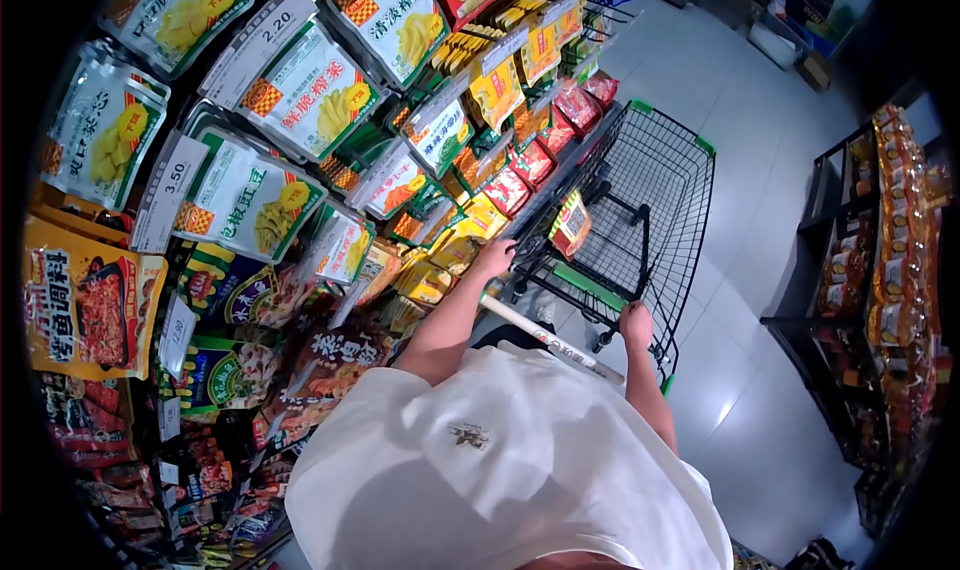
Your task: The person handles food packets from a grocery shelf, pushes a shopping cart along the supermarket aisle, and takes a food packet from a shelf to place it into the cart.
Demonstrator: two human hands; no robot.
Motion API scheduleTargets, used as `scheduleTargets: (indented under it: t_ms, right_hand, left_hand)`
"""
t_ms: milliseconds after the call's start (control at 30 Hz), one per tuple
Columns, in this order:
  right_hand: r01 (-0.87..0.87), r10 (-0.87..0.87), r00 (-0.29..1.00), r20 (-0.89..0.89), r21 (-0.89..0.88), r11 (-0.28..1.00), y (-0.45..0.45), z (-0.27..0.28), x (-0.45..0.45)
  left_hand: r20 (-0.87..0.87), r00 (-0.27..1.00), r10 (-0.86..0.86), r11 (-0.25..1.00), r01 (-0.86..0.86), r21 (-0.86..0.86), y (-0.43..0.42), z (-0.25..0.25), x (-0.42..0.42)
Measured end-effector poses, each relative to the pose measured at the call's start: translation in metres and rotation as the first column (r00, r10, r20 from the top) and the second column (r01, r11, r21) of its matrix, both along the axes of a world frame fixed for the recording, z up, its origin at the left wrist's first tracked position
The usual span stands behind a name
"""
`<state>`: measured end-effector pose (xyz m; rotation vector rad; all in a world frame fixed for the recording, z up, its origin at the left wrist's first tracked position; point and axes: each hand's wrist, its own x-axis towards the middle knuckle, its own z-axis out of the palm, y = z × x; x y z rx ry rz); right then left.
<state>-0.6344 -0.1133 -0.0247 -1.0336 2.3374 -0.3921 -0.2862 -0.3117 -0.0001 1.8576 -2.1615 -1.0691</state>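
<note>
A black wire shopping cart (670,185) with green corner pieces stands in front of me, and its white handle bar (550,342) runs close to my shirt. My left hand (493,258) is closed on the cart's left side, past the end of the bar and close to the shelf. On the right side, my right hand (636,325) is curled around the cart's rim. A small yellow and red packet-like item (571,224) shows in the near part of the cart. The undersides of both hands are hidden.
Shelves at the left hold pickle packets (310,90), a yellow seasoning packet (95,295) and price tags (170,192); they come right up beside the cart. A black rack (815,220) with packaged goods stands at the right. Grey tiled floor (745,340) lies between.
</note>
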Motion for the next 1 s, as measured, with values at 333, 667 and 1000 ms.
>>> scheduleTargets:
  t_ms: [333, 667, 1000]
  right_hand:
    - [0.012, -0.013, 0.999, 0.039, 0.023, 1.000, -0.031, -0.010, -0.027]
    - [-0.002, 0.002, 1.000, 0.030, 0.011, 1.000, -0.056, -0.016, -0.059]
    - [-0.138, 0.128, 0.988, 0.091, 0.126, 0.982, -0.092, -0.054, -0.113]
  left_hand:
    - [-0.126, 0.992, -0.012, 0.998, 0.019, 0.054, -0.043, -0.033, -0.020]
    - [-0.097, 0.995, 0.001, 0.999, 0.004, 0.051, -0.060, -0.018, -0.051]
    - [0.100, 0.990, 0.100, 0.989, -0.088, -0.120, -0.068, -0.002, -0.096]
